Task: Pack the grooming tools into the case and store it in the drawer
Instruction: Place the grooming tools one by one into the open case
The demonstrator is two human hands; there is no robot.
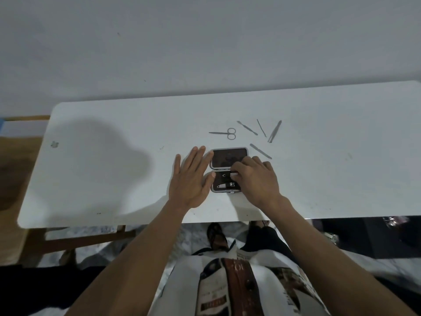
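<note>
A small dark grooming case [224, 159] lies open on the white table [102, 174], lid half farther away. A nail clipper [226, 185] sits in the near half. My left hand [192, 176] rests flat against the case's left side, fingers spread. My right hand [257, 177] covers the near half's right side, its fingertips pinching a small metal tool [234, 172] over the case. Beyond the case lie small scissors [224, 133], a cuticle pusher [247, 128], a thin pick [261, 128], tweezers [275, 131] and a nail file [260, 151].
The table's near edge runs just behind my wrists; my legs and feet show under it. A wooden frame [27, 117] stands at the left end. The wall is close behind the table. No drawer is in view.
</note>
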